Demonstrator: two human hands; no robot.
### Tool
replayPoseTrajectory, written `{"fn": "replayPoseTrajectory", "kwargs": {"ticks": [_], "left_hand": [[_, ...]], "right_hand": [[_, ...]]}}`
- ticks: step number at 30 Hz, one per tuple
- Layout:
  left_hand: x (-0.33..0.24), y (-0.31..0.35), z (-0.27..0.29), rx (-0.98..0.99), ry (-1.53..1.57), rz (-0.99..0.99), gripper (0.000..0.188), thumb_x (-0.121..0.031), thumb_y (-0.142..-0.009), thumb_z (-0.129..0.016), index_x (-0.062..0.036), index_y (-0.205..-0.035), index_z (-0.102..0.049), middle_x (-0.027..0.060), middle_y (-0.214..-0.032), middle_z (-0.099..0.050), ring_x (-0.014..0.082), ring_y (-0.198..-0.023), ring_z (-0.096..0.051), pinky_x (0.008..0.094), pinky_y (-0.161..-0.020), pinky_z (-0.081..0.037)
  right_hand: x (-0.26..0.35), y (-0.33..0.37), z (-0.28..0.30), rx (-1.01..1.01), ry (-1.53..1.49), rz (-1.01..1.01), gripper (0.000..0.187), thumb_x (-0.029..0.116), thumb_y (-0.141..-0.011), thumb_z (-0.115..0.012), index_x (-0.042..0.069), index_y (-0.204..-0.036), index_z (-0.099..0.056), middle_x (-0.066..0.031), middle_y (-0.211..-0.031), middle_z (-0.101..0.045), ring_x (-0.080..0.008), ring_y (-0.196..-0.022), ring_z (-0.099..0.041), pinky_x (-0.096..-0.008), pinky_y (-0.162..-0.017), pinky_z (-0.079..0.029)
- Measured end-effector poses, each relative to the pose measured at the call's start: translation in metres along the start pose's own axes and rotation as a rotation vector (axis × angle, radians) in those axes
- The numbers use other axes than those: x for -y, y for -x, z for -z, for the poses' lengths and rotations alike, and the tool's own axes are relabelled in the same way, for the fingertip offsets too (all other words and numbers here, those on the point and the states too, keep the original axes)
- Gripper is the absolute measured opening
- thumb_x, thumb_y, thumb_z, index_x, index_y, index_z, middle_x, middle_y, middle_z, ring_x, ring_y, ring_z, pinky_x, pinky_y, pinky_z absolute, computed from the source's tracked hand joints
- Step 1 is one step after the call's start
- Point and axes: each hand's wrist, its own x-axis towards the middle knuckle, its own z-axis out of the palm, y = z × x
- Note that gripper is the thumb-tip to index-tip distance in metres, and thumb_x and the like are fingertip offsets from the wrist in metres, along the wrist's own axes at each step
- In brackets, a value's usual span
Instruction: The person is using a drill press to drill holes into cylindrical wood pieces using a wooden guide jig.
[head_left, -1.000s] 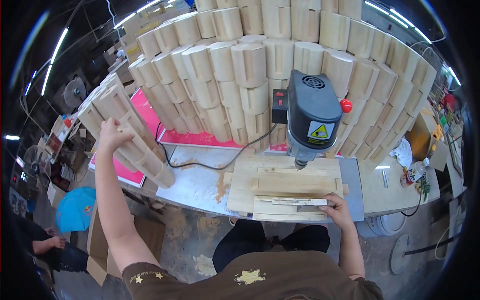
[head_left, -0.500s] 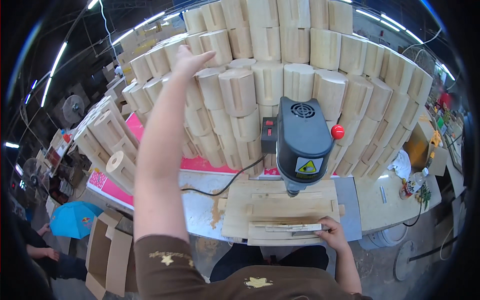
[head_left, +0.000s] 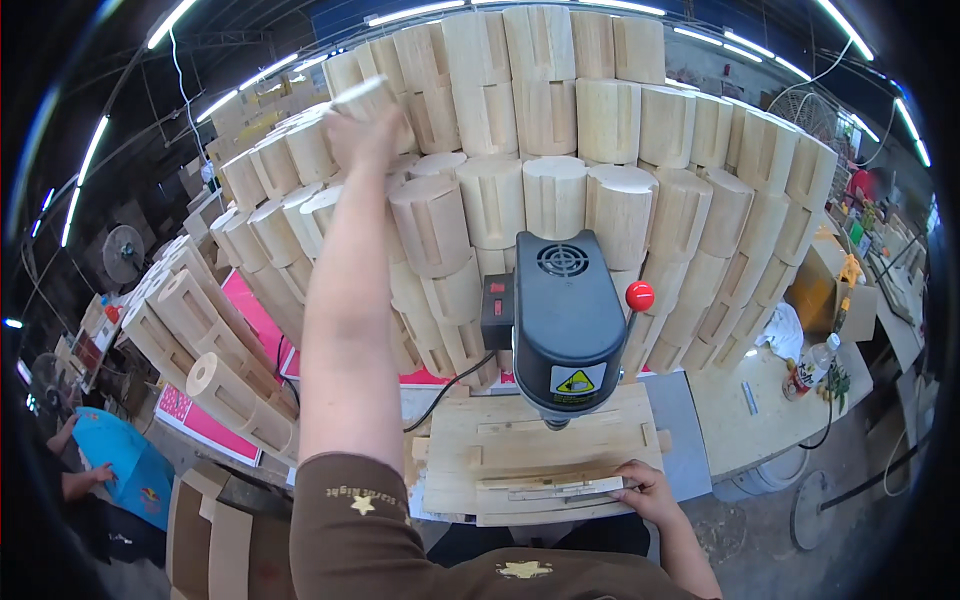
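Note:
My left arm reaches far up to the stacked wood. There my left hand (head_left: 365, 140) is closed round a pale wooden cylinder (head_left: 366, 92), whose top is tilted. At the near right of a wooden jig board (head_left: 455, 450), my right hand (head_left: 645, 492) pinches the end of a thin light strip (head_left: 590, 489); the fingertips are partly hidden. A dark grey bench drill press (head_left: 568, 310) stands over the board, with a red knob (head_left: 639, 296) on its right and a switch box (head_left: 497, 310) on its left.
Stacked grooved wooden cylinders (head_left: 495, 205) form a high wall behind the drill press. Cylinders with centre holes (head_left: 205, 372) stand at left. A bottle (head_left: 812, 365) and white cloth (head_left: 781, 330) are at right. Below left, an open cardboard box (head_left: 232, 540) sits near a person with a blue umbrella (head_left: 122, 465).
My left hand, earlier spread out over the stack, has closed on a cylinder and tilted it. The view has shifted; my right hand stays at the strip's end.

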Motion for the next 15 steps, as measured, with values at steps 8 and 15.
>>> {"fn": "replayPoseTrajectory", "kwargs": {"ticks": [8, 15], "left_hand": [[-0.027, 0.035, 0.109, -0.228, 1.247, -0.317, 0.071, -0.013, -0.072, -0.076, -0.0103, -0.124, -0.028, 0.0105, -0.122, -0.043, 0.0254, -0.113, -0.047, 0.0462, -0.085, -0.049], [0.044, 0.168, 0.194, 0.102, 0.971, 0.028, 0.045, -0.021, -0.080, -0.061, -0.0086, -0.119, -0.042, 0.0083, -0.110, -0.053, 0.0231, -0.098, -0.057, 0.0430, -0.074, -0.052]], "right_hand": [[-0.006, 0.003, 0.004, 0.019, -0.008, -0.008, 0.026, 0.001, -0.071, -0.070, 0.001, -0.095, -0.064, -0.0067, -0.091, -0.061, -0.0166, -0.086, -0.058, -0.0281, -0.076, -0.046], [-0.001, -0.002, 0.005, 0.026, 0.056, -0.057, 0.028, 0.000, -0.070, -0.067, 0.001, -0.098, -0.064, -0.0069, -0.093, -0.060, -0.0175, -0.089, -0.058, -0.0288, -0.077, -0.046]]}}
